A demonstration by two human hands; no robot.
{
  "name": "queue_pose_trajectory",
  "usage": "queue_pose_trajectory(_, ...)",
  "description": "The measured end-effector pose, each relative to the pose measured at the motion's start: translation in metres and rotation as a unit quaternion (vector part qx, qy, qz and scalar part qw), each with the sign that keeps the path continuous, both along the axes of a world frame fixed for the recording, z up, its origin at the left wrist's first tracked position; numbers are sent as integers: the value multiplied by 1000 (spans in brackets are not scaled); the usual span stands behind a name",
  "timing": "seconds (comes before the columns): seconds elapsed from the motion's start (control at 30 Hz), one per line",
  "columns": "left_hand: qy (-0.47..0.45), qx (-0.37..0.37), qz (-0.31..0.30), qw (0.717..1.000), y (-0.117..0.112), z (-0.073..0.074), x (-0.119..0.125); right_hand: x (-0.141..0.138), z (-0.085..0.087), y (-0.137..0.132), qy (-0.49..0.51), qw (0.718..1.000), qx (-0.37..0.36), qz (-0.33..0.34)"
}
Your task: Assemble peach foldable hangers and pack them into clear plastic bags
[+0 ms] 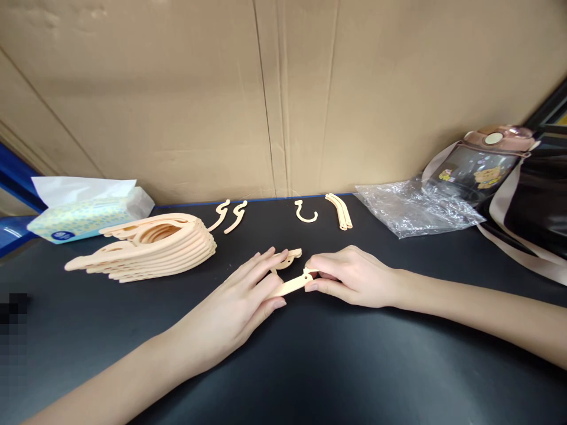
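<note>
A cream plastic hanger part [290, 286] is held low over the black table, between both hands. My left hand [241, 295] is closed round its left part, with the thumb below and the fingers over it. My right hand [349, 274] pinches its right end near a small hole, where a thin cream piece juts out; the fingers hide how the two meet. Just behind, another curved cream piece [287, 260] shows under my left fingertips; whether it joins the held part I cannot tell.
A stack of cream folding hangers [177, 251] lies left, before a tissue pack [84, 212]. At the back are two curved pieces [236, 217], a hook [305, 217] and slim arm pieces [339, 211]. Right stand a clear plastic bag [411, 206] and strapped bottle [478, 165]; cardboard [199, 100] rises behind.
</note>
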State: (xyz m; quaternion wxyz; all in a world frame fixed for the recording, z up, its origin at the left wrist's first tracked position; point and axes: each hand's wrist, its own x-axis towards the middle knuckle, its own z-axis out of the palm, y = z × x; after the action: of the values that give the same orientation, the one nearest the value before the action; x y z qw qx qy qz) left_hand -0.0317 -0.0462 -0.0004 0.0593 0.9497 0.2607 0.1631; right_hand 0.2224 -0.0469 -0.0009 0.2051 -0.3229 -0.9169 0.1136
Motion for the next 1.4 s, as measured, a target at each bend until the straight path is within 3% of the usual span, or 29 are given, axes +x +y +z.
queue_pose_trajectory(0.57,16,20,-6,1000,1,-1,-2,-2,0,-3,-83,991,105,-19)
queue_pose_trajectory(1.0,17,35,-7,999,1,-2,-2,-2,2,-3,-63,997,40,-16)
queue_pose_trajectory(1.4,15,31,-12,999,0,-1,-2,-1,0,-2,-58,997,56,-11)
